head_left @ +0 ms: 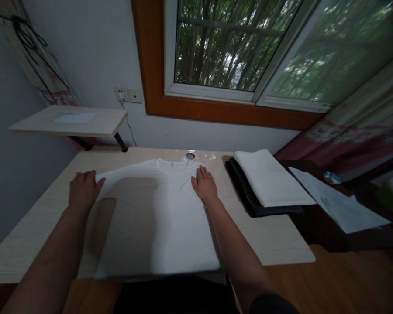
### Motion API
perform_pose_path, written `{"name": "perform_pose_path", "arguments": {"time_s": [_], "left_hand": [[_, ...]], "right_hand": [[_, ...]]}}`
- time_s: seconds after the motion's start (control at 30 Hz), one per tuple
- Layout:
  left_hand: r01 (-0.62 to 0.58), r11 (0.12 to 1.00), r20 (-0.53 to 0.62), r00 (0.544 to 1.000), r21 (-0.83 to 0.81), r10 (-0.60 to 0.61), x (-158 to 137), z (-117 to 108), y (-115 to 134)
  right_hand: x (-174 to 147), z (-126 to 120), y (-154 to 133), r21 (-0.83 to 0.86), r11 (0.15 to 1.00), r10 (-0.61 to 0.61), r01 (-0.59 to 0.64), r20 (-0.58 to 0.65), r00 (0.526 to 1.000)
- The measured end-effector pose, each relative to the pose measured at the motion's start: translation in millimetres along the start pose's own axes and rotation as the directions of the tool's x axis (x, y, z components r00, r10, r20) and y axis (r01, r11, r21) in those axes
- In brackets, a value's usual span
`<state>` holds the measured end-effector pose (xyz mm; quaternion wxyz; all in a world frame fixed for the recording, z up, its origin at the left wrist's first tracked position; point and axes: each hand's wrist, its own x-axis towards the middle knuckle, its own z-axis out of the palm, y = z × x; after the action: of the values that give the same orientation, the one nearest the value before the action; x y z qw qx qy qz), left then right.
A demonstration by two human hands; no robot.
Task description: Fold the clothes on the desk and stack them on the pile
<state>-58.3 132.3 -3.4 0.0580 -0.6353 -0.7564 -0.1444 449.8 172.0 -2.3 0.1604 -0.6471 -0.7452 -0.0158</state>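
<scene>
A white T-shirt (177, 218) lies spread on the light wooden desk (249, 235), its neckline towards the wall and its lower edge at the desk's near side. My left hand (83, 187) rests at the end of the left sleeve, thumb apart from the fingers, at the sleeve's edge. On the other side, my right hand (205, 182) presses on the shirt near the right shoulder, fingers stretched out. The sleeve on that side appears folded inward over the body of the shirt. My left arm casts a shadow over the left half of the fabric.
To the right lies a stack of folded clothes, white (271, 179) on top of black (249, 203). Beyond it is a paper sheet (337, 200) on a dark surface. A raised shelf (101, 120) stands at the desk's back left. A cable hole (190, 155) is near the wall.
</scene>
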Motion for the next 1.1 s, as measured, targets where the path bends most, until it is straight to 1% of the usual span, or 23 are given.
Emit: {"name": "perform_pose_path", "arguments": {"time_s": [0.1, 0.2, 0.3, 0.37, 0.43, 0.47, 0.57, 0.63, 0.73, 0.83, 0.9, 0.97, 1.0, 1.03, 1.07, 1.1], "left_hand": [[0.075, 0.997, -0.03, 0.997, -0.007, -0.075, 2.9, -2.3, -5.5], [0.128, 0.991, 0.041, 0.991, -0.029, -0.126, 9.9, -7.4, -5.9], [0.159, 0.986, 0.109, 0.982, -0.042, -0.154, 17.8, -14.8, 0.2], [0.149, 0.987, 0.134, 0.981, -0.053, -0.141, 21.9, -18.7, 7.7], [0.14, 0.987, 0.127, 0.984, -0.084, -0.129, 23.7, -21.5, 17.4], [0.159, 0.981, 0.118, 0.982, -0.11, -0.146, 23.6, -23.0, 22.8], [0.275, 0.939, 0.106, 0.96, -0.205, -0.258, 20.5, -31.0, 40.9], [0.279, 0.923, 0.092, 0.96, -0.265, -0.264, 18.4, -40.3, 53.4], [0.191, 0.93, 0.038, 0.981, -0.313, -0.188, 18.7, -57.1, 72.2], [0.125, 0.94, 0.028, 0.992, -0.317, -0.122, 21.6, -70.7, 92.0], [0.062, 0.945, 0.043, 0.998, -0.322, -0.051, 21.8, -75.9, 106.0], [-0.033, 0.926, 0.094, 0.993, -0.375, 0.073, 18.9, -78.0, 119.8], [-0.086, 0.895, 0.141, 0.976, -0.438, 0.163, 16.4, -78.1, 125.9], [-0.128, 0.845, 0.195, 0.945, -0.519, 0.263, 13.3, -77.9, 131.1], [-0.147, 0.782, 0.244, 0.901, -0.606, 0.358, 10.0, -77.3, 135.0], [-0.138, 0.717, 0.279, 0.858, -0.683, 0.431, 6.6, -76.4, 137.2]], "right_hand": [[0.2, 0.0, 0.1, 0.007, 1.0, 0.002, -0.002, -0.009, 1.0], [0.3, -0.8, 0.3, 0.019, 1.0, 0.001, -0.001, -0.006, 1.0], [0.1, -1.9, 0.5, 0.03, 1.0, -0.001, 0.001, -0.009, 1.0], [-0.2, -2.5, 0.4, 0.032, 0.999, -0.006, 0.006, -0.014, 1.0], [-0.4, -2.7, 0.3, 0.031, 0.999, -0.01, 0.011, -0.02, 1.0], [-0.5, -2.8, 0.3, 0.03, 0.999, -0.012, 0.012, -0.022, 1.0], [-0.6, -3.3, 0.2, 0.031, 0.999, -0.008, 0.009, -0.024, 1.0], [-0.6, -4.0, 0.1, 0.036, 0.999, -0.007, 0.008, -0.021, 1.0], [-0.6, -5.2, -0.1, 0.037, 0.999, -0.011, 0.012, -0.026, 1.0], [-0.4, -5.8, -0.4, 0.036, 0.999, -0.004, 0.004, -0.019, 1.0], [-0.3, -5.8, -0.5, 0.036, 0.999, 0.003, -0.002, -0.013, 1.0], [-0.2, -5.6, -0.5, 0.038, 0.999, 0.007, -0.006, -0.012, 1.0], [-0.2, -5.5, -0.5, 0.041, 0.999, 0.007, -0.007, -0.011, 1.0], [-0.3, -5.5, -0.5, 0.043, 0.999, 0.007, -0.007, -0.008, 1.0], [-0.3, -5.5, -0.5, 0.045, 0.999, 0.007, -0.007, -0.006, 1.0], [-0.3, -5.5, -0.4, 0.046, 0.999, 0.008, -0.007, -0.005, 1.0]]}}
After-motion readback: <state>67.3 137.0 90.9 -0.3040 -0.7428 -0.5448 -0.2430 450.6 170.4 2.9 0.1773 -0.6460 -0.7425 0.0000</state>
